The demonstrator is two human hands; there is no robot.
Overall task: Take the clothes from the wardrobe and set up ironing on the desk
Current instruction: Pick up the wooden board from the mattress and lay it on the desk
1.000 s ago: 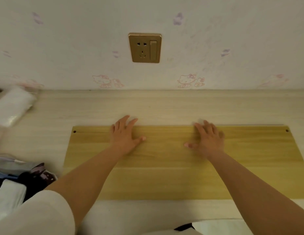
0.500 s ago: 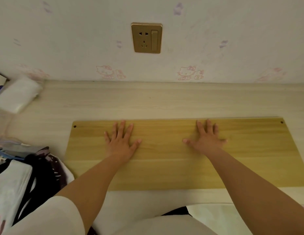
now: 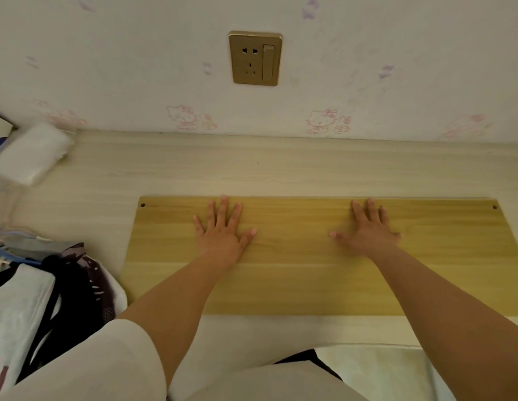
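A yellow wooden board [image 3: 310, 285] lies flat on the pale desk [image 3: 194, 169], its long side parallel to the wall. My left hand [image 3: 223, 233] rests palm down on the board left of its middle, fingers spread. My right hand [image 3: 367, 231] rests palm down right of the middle, fingers spread too. Neither hand holds anything. A pile of clothes [image 3: 43, 290], white and black with blue hangers, sits at the desk's left end.
A gold wall socket with a switch [image 3: 255, 57] is on the wall straight above the board. A white wrapped packet [image 3: 32, 153] lies at the desk's back left corner. Bare desk runs between the board and the wall.
The board and both hands have slid a little toward me, away from the wall. The fingers have flattened and spread. The view has shifted, showing more of the clothes pile.
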